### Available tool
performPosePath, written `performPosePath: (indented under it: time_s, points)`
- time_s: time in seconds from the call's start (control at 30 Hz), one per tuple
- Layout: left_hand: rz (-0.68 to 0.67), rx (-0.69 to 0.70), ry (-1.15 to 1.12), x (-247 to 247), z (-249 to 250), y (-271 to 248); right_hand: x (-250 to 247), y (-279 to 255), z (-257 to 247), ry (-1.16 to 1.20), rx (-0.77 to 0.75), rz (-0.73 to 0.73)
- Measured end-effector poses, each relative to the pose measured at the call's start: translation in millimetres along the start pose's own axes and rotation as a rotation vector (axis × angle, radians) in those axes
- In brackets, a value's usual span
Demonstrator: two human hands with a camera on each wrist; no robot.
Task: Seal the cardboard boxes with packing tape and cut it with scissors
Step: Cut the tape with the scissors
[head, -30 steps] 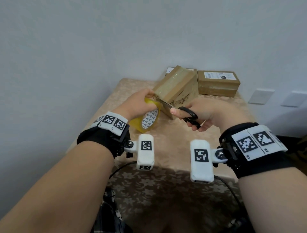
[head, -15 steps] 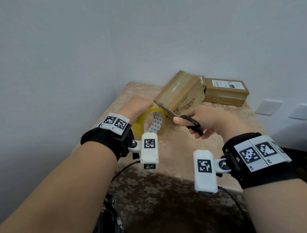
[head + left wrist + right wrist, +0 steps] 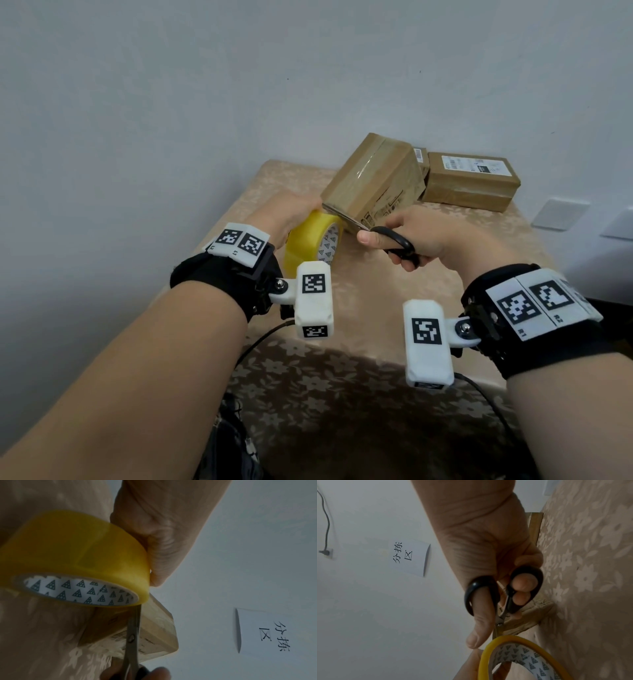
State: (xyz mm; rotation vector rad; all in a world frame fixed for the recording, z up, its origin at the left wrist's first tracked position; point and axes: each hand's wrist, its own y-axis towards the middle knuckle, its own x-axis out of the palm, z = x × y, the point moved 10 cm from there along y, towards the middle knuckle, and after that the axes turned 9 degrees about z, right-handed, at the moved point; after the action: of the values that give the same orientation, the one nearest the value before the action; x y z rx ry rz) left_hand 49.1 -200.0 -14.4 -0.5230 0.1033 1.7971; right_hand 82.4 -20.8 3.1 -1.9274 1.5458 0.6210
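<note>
The table (image 3: 445, 240), under a beige flowered cloth, is carrying everything, and the tilted box (image 3: 373, 178) is sitting at about twelve o'clock from the hands, tipped up on an edge with a glossy strip of tape running over its top. A second box (image 3: 472, 181) is lying flat just beside it at two o'clock, with part of a third showing between the two.

The step in hand appears to be the cut. The left hand (image 3: 287, 216) is gripping the yellow roll (image 3: 310, 241), holding it just below the near corner of the tilted box, at ten o'clock from the other hand. The right hand (image 3: 418, 233) is clenching the black handles of the scissors (image 3: 383, 236), thumb through one loop and two fingers through the other. The blades are reaching toward ten o'clock into the gap between roll and box, and are looking nearly closed; whether the tape is already severed I cannot tell.

The next move is probably calling for the roll to be kept pulled away so the strip is staying taut while the blades are finishing, then for the loose end to be pressed down.

As for writing, a paper sign (image 3: 410, 557) on the wall is reading 分拣区. The second box is bearing a white label (image 3: 474, 166) too small to read, and the roll's core is showing a pattern of small dark triangles
</note>
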Motion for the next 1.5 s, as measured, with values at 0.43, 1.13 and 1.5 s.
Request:
performPosePath:
  time_s: [0.43, 1.13, 1.5]
  points:
    - [-0.007, -0.13, -0.089, 11, -11, -4, -7, 5, 9, 0.089, -0.067, -0.02]
    - [-0.061, -0.151, -0.091, 18, -10, -10, 4, 14, 13, 0.118, -0.03, -0.029]
    - [-0.009, -0.064, -0.094, 8, -8, -4, -8, 15, 36, 0.012, 0.024, 0.0]
